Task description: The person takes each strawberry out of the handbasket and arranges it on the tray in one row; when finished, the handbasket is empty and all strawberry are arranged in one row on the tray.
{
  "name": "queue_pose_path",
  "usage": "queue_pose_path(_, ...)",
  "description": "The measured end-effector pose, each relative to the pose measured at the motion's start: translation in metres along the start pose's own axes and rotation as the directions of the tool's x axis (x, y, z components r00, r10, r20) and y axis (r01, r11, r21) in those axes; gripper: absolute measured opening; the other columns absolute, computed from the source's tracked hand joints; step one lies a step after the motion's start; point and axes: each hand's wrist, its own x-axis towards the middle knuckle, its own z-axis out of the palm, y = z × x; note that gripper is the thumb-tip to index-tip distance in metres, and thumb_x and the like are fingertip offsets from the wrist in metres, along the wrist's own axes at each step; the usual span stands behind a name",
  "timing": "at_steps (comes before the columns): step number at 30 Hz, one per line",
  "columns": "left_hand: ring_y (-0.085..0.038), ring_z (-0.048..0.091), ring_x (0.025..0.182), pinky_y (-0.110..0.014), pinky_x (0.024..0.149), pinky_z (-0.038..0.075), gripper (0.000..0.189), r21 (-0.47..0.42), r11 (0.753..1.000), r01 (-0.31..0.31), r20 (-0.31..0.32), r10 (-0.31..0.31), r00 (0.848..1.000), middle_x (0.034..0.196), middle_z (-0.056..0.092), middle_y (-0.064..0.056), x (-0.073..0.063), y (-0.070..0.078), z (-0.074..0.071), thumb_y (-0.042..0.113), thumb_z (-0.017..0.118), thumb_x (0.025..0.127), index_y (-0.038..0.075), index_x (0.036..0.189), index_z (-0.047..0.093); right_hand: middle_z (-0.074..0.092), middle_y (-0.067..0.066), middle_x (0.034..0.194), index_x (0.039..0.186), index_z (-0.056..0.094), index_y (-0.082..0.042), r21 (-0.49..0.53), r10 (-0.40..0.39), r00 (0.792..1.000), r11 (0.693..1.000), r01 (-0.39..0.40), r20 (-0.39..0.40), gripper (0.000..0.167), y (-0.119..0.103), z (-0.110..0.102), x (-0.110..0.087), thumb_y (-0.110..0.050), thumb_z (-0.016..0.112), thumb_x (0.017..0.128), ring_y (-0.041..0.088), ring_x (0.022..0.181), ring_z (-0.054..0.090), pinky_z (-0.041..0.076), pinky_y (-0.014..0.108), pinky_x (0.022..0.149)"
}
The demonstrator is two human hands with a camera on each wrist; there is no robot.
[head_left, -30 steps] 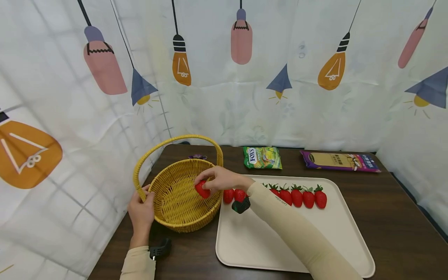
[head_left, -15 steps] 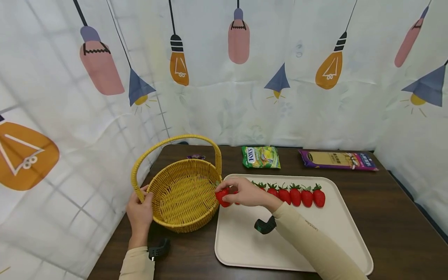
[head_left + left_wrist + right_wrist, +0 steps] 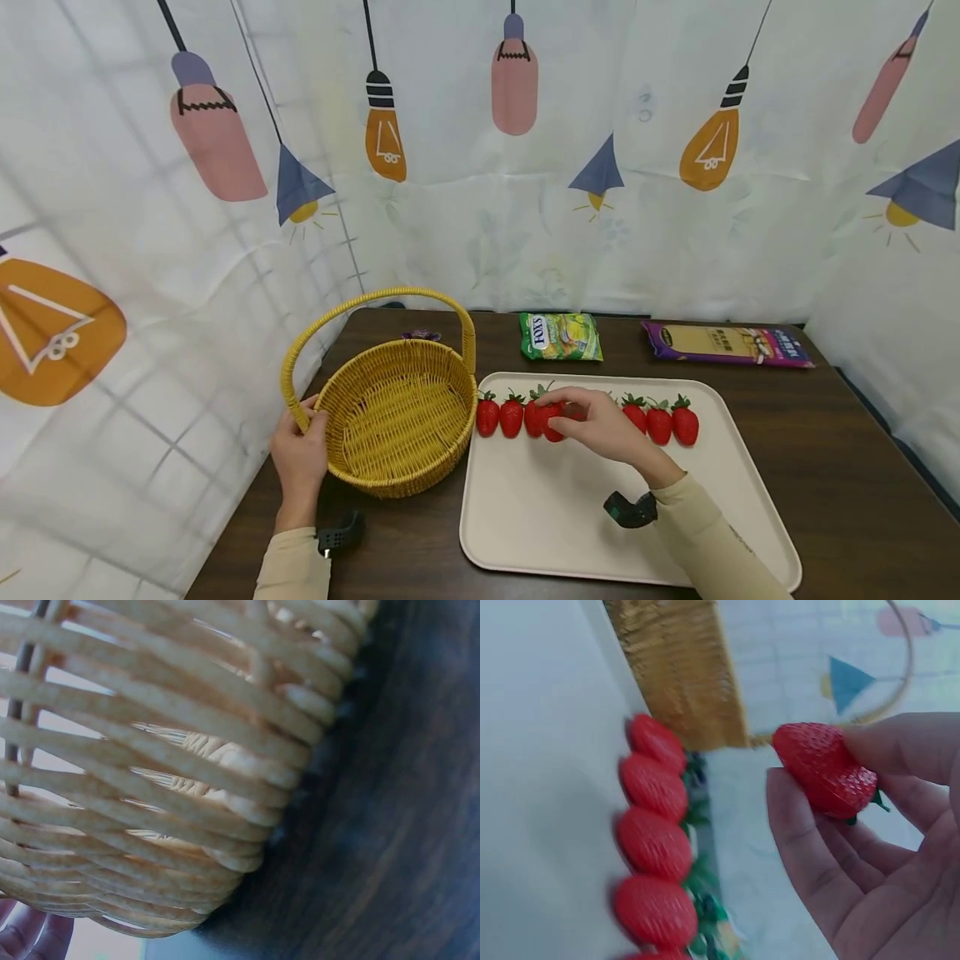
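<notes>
My right hand (image 3: 611,425) pinches a red strawberry (image 3: 821,765) between thumb and fingers, held up above the tray in the right wrist view. In the head view that strawberry (image 3: 553,421) overlaps a row of strawberries (image 3: 511,417) along the back of the beige tray (image 3: 570,525); the hand hides part of the row. At the left, my left hand (image 3: 300,454) grips the rim of a yellow woven basket (image 3: 397,417) near the foot of its handle. No strawberry shows inside the basket. The left wrist view has the basket's woven side (image 3: 150,765) close up, with fingertips (image 3: 34,934) at its edge.
Behind the tray lie a green candy bag (image 3: 561,337) and a long purple packet (image 3: 727,345). A small purple wrapper (image 3: 422,335) sits behind the basket. A patterned curtain (image 3: 480,233) borders the dark table (image 3: 847,467) at the back and sides.
My right hand has moved right, from over the basket to above the strawberry row, still pinching the strawberry. My left hand stays on the basket rim.
</notes>
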Motion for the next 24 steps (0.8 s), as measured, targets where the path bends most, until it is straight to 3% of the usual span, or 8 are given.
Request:
queue_pose_path(3,0.006,0.055,0.073,-0.015,0.053,0.038,0.013,0.005,1.000,-0.010,-0.006,0.010,1.000,0.114,0.071,-0.009,0.000,0.001,0.000,0.005,0.061,0.091,0.001,0.078,0.062,0.063,0.010,0.121,0.122,0.066,-0.011,0.005,0.020,1.000,1.000,-0.020,-0.020,0.031,0.005,-0.013,-0.009,-0.013,0.067,0.092,0.024,0.087,0.066,0.056,0.041,0.070)
queue_pose_path(5,0.006,0.055,0.072,-0.014,0.053,0.038,0.013,0.010,1.000,-0.017,-0.010,0.018,1.000,0.114,0.071,-0.010,0.000,0.001,0.000,0.005,0.061,0.090,0.001,0.078,0.062,0.062,0.010,0.122,0.123,0.066,-0.013,0.007,0.034,0.999,0.999,-0.034,-0.036,0.031,0.010,-0.022,-0.014,-0.015,0.067,0.092,0.028,0.082,0.064,0.055,0.039,0.063)
queue_pose_path(9,0.008,0.055,0.075,-0.013,0.055,0.039,0.013,0.010,1.000,-0.016,-0.004,0.016,1.000,0.114,0.070,-0.010,0.000,0.002,0.000,0.005,0.060,0.091,0.001,0.078,0.062,0.059,0.013,0.128,0.124,0.065,-0.012,0.004,0.029,0.997,1.000,-0.029,-0.076,0.032,0.024,-0.043,-0.023,-0.018,0.068,0.092,0.029,0.082,0.065,0.053,0.029,0.061)
queue_pose_path(10,0.008,0.055,0.076,-0.013,0.055,0.040,0.014,0.009,1.000,-0.013,0.001,0.013,1.000,0.114,0.070,-0.010,0.000,0.001,0.000,0.005,0.060,0.091,0.000,0.079,0.062,0.061,0.014,0.126,0.124,0.065,-0.013,0.007,0.053,0.994,0.999,-0.052,-0.093,0.032,0.028,-0.049,-0.026,-0.019,0.068,0.092,0.027,0.074,0.063,0.049,0.027,0.055)
queue_pose_path(16,0.008,0.055,0.075,-0.014,0.055,0.039,0.015,0.022,1.000,-0.002,0.008,0.002,1.000,0.115,0.070,-0.009,0.000,0.000,0.001,0.008,0.060,0.092,0.001,0.079,0.062,0.064,0.019,0.119,0.126,0.061,-0.007,0.034,0.124,0.973,0.992,-0.120,-0.195,0.036,0.047,-0.082,-0.039,-0.022,0.066,0.094,0.017,0.082,0.068,0.057,0.037,0.072)
queue_pose_path(17,0.007,0.055,0.074,-0.014,0.055,0.039,0.015,0.024,1.000,-0.003,0.007,0.003,1.000,0.116,0.070,-0.009,0.000,0.000,0.001,0.008,0.060,0.092,0.002,0.079,0.062,0.063,0.020,0.121,0.126,0.060,-0.006,0.031,0.117,0.970,0.993,-0.113,-0.213,0.036,0.049,-0.086,-0.040,-0.022,0.065,0.094,0.018,0.091,0.068,0.056,0.039,0.080)
queue_pose_path(24,0.008,0.055,0.079,-0.013,0.056,0.040,0.014,0.011,1.000,0.006,0.004,-0.006,1.000,0.116,0.070,-0.010,0.002,0.000,0.000,0.009,0.061,0.092,0.001,0.080,0.062,0.061,0.019,0.123,0.130,0.057,-0.005,0.001,0.132,0.941,0.990,-0.138,-0.311,0.036,0.061,-0.107,-0.051,-0.023,0.059,0.098,0.015,0.093,0.064,0.055,0.038,0.081)
